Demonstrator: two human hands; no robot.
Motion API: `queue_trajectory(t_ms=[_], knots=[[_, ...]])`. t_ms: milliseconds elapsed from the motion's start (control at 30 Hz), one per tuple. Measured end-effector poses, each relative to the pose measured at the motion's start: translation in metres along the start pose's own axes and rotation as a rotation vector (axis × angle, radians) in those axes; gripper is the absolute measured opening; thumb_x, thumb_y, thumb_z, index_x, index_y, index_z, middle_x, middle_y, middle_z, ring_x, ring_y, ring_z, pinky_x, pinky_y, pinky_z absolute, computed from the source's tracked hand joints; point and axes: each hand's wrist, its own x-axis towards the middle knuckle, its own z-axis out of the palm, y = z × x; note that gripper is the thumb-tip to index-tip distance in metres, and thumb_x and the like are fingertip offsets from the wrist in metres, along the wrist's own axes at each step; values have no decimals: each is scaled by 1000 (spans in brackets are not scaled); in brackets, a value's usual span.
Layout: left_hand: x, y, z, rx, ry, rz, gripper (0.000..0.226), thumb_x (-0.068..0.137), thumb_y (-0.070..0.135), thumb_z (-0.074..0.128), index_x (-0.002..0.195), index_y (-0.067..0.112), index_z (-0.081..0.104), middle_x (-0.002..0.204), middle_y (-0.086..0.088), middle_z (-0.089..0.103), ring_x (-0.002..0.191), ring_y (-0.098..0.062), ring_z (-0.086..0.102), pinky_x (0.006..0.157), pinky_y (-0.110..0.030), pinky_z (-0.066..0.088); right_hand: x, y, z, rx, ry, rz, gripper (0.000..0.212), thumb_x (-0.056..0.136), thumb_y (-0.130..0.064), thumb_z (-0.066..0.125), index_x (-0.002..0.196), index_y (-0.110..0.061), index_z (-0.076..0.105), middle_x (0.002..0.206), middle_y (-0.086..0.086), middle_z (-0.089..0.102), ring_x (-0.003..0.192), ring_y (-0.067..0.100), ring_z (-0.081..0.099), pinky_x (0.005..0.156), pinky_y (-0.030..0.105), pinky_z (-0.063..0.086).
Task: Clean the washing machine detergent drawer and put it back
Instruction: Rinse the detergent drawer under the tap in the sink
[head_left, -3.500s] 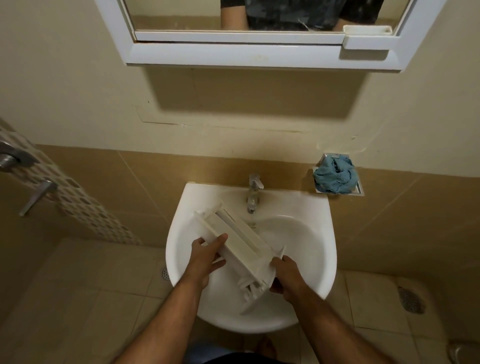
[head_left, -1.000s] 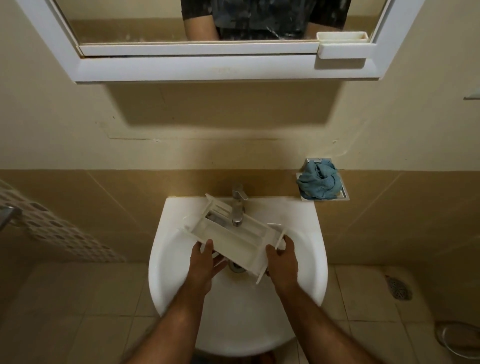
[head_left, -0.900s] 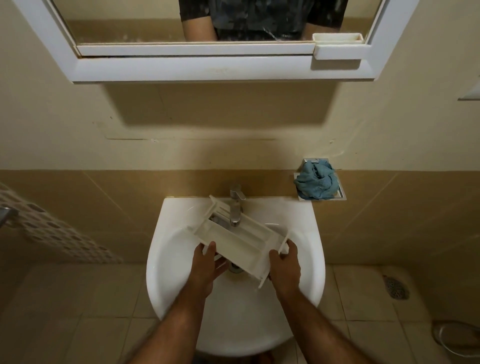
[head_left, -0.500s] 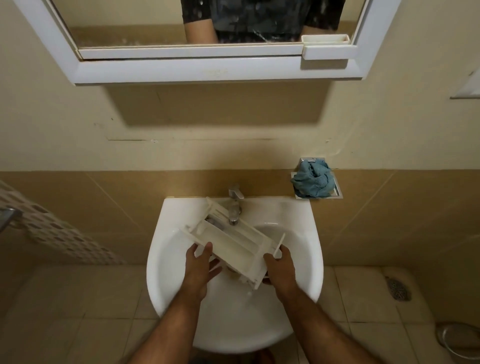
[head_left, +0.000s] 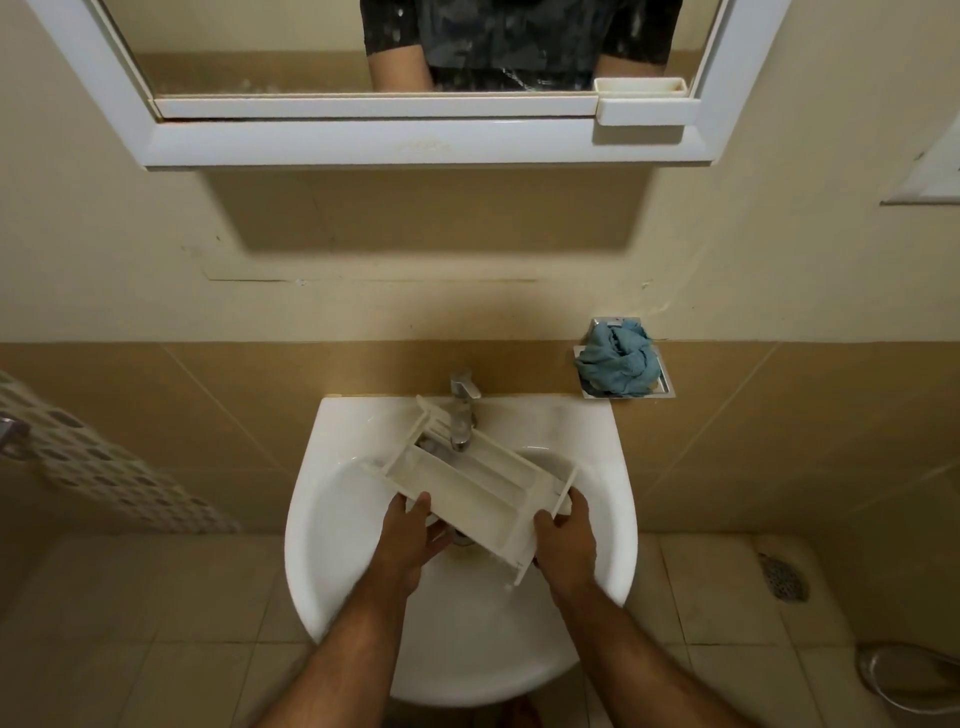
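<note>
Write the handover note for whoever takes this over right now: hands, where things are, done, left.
Left hand: holds the detergent drawer from below at its left side.
Right hand: grips the drawer's front end.
Drawer: tilted over the sink, open side up, back end under the tap.
Blue cloth: on the wall holder, right of the tap, untouched.
Done: drawer is out and at the sink.
Left: finish cleaning, perhaps wipe it, refit it in the machine, which is not in view.

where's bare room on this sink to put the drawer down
Free: the white ceramic sink's flat rim right of the chrome tap, and the near bowl below both hands. Crowded: under the tap, where the white plastic detergent drawer sits; the wall dish holds a crumpled blue cloth.
</note>
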Motion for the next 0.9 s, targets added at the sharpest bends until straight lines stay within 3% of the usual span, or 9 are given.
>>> queue_trajectory(t_ms=[133,267,367,467,567,667,800,900], knots=[[-3,1,-7,-4,20,11,39,103,25,50,141,19,46,118,-8,65,99,-27,69,65,-34,59,-1,2,1,61,-66,69,60,92,-17,55,147,-26,35,102,2,62,85,22,64,64,45,61],[-7,1,-22,14,65,8,52,93,39,64,137,15,50,125,-10,64,105,-27,67,73,-37,60,2,5,6,125,-142,174,47,93,-21,54,139,-25,45,110,7,63,85,25,66,61,40,61],[-11,5,-29,47,70,46,49,88,47,67,129,22,56,123,-4,66,109,-23,65,72,-33,59,4,5,12,142,-209,256,27,93,-21,53,117,-13,59,92,11,67,74,27,66,61,40,58],[-14,11,-30,49,86,71,48,88,48,65,129,24,55,124,1,64,110,-19,63,77,-35,57,7,6,16,181,-255,353,17,92,-21,54,100,-7,62,77,13,63,61,26,59,52,30,48],[-15,20,-25,11,95,93,48,92,42,64,134,24,49,126,0,61,110,-19,62,82,-38,57,10,9,17,290,-335,518,17,90,-22,54,90,-6,61,69,13,59,57,26,55,54,26,40],[-16,30,-14,37,94,137,49,94,33,64,139,24,45,127,-5,60,109,-21,62,84,-38,56,13,13,17,414,-418,705,17,85,-19,56,85,-4,62,67,14,63,61,27,59,59,29,46],[-16,42,6,135,108,219,47,95,25,63,138,24,45,126,-9,61,112,-25,61,93,-44,53,17,17,15,435,-589,846,23,76,-18,51,65,-4,66,58,9,62,47,22,58,50,19,34],[-16,50,17,184,111,261,44,95,22,63,136,23,46,125,-9,61,112,-26,61,92,-41,53,22,16,16,439,-698,893,31,80,-14,44,61,-7,67,59,5,59,45,19,53,44,16,26]])
